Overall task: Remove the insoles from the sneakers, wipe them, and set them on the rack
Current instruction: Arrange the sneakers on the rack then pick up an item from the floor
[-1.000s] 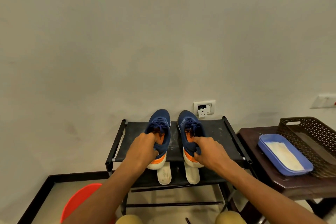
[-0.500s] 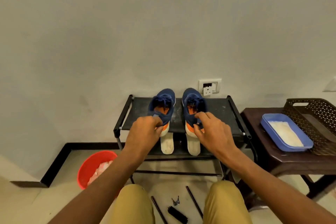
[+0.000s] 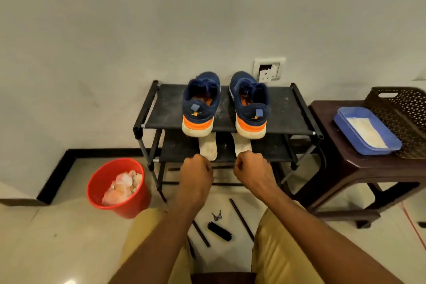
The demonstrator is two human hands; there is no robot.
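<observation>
Hands point(image 3: 197, 174) before off-white insoles point(image 3: 208, 148)

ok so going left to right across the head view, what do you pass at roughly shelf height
red bucket → black shoe rack → left sneaker → right sneaker → dark brown side table → blue tray → brown perforated basket

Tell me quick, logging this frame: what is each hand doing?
Left hand: closed in a loose fist, holding nothing visible.
Right hand: closed in a loose fist, holding nothing visible.
</observation>
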